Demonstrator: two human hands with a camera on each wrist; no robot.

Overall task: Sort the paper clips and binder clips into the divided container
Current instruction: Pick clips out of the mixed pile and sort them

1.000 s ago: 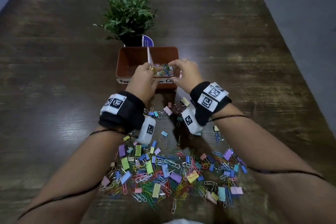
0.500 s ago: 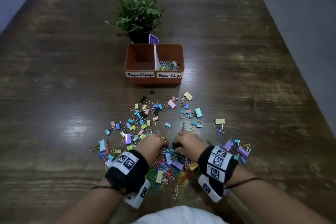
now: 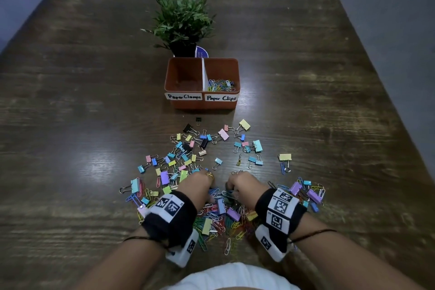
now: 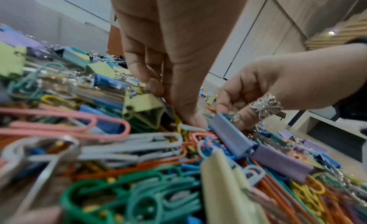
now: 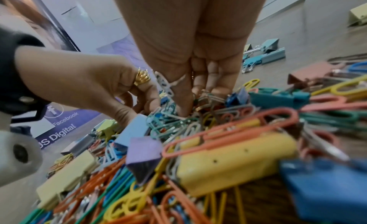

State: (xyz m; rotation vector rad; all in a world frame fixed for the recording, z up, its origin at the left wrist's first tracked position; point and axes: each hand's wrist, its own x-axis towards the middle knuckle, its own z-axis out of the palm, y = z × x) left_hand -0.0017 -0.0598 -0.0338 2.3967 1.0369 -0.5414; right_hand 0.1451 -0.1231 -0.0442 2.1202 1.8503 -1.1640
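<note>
A brown divided container (image 3: 202, 104) stands mid-table, labelled "Paper Clamps" left and "Paper Clips" right. Coloured paper clips (image 3: 221, 85) lie in its right half; the left half (image 3: 184, 77) looks bare. A mixed pile of paper clips (image 3: 221, 221) and binder clips (image 3: 188, 148) spreads in front of me. My left hand (image 3: 211, 195) and right hand (image 3: 231, 192) are side by side, fingers curled down into the pile. The left thumb and fingers (image 4: 186, 120) pinch among the clips. The right thumb and fingers (image 5: 184, 108) close on tangled paper clips.
A small potted plant (image 3: 182, 21) stands right behind the container. Pastel binder clips lie scattered between the container and my hands, with a yellow one (image 3: 284, 157) off to the right. The dark wooden table (image 3: 82, 101) stretches wide on both sides.
One second ago both hands were over the container's right half. They have since come back to the near pile and now dig into the paper clips.
</note>
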